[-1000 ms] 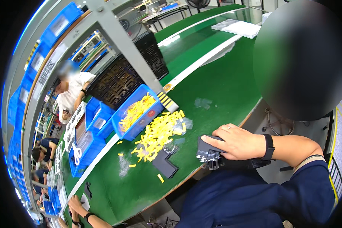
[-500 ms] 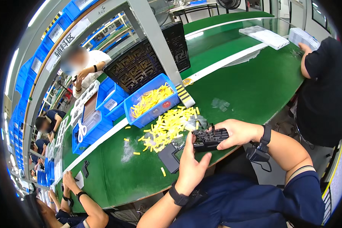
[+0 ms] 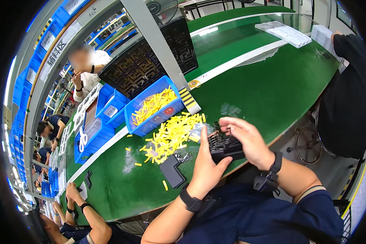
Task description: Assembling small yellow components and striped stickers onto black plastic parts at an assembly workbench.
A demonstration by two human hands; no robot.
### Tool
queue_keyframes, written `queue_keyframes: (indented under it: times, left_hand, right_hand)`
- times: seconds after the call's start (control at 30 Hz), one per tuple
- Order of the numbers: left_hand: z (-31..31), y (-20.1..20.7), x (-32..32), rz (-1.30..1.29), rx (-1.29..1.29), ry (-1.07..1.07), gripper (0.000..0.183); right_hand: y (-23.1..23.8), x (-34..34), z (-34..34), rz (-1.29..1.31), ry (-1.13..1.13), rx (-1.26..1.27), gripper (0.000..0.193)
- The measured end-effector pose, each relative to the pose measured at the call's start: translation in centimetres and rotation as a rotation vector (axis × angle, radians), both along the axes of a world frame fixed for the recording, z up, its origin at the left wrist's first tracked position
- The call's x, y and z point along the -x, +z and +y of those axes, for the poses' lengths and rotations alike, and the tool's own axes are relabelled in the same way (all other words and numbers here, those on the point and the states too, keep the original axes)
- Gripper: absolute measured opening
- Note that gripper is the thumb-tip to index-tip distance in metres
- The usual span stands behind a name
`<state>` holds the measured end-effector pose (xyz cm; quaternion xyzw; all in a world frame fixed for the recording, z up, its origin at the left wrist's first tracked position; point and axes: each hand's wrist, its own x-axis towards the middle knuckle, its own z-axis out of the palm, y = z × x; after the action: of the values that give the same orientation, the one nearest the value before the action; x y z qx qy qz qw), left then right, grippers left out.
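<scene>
A black plastic housing with comb-like ribs (image 3: pixel 221 151) rests in my left hand (image 3: pixel 204 168), the thumb along its near edge. Above its right end is my right hand (image 3: pixel 250 141), its fingers bent and the tips drawn together; whatever may be between them is too small to make out. Left of my hands, a dark grey L-shaped plate (image 3: pixel 173 173) lies on the green table. Beyond it spreads a heap of short yellow strips (image 3: pixel 171 136). Small clear film pieces (image 3: pixel 230 110) lie past the housing.
A blue bin of yellow strips (image 3: pixel 152 125) stands behind the heap, against a grey post with a striped foot (image 3: pixel 189 101). More blue bins (image 3: pixel 94 137), one with white scissors (image 3: pixel 83 139), sit to the left. Co-workers are at the left and right (image 3: pixel 345 101). White trays (image 3: pixel 284 33) lie far right.
My right hand has let go of the housing's right end and lifted over it, its fingers curling in. The left hand still holds the housing. The view has shifted slightly.
</scene>
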<state>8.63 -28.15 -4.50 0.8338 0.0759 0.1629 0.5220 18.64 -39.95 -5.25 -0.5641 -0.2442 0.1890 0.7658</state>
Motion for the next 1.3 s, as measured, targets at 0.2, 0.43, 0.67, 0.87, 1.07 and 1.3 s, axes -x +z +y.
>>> queue_keyframes:
  times: [0.2,0.43,0.67,0.87,1.07,1.3]
  left_hand:
    - [0.3,1.0,1.1,0.07,-0.027,-0.043,0.088]
    - [6.3,4.3,5.4,-0.016,0.388,-0.032,0.06]
    - [12.9,4.9,7.3,0.325,0.245,-0.063,0.034]
    - [13.9,5.3,6.7,0.178,-0.436,0.033,0.032]
    - [17.0,7.3,4.9,0.047,-0.326,0.093,0.03]
    - [19.5,4.3,3.8,0.073,0.235,0.16,0.023]
  right_hand:
    - [0.1,2.2,1.2,0.059,-0.076,-0.082,0.028]
    - [2.3,4.8,3.5,0.235,0.18,-0.026,0.031]
    - [4.0,0.7,6.1,0.008,0.331,0.196,0.023]
    - [7.2,-4.7,10.6,-0.426,0.196,0.475,0.019]
    - [5.6,-9.3,14.0,-0.99,-0.254,0.993,0.025]
    - [3.4,-11.3,14.2,-0.631,-0.21,0.894,0.028]
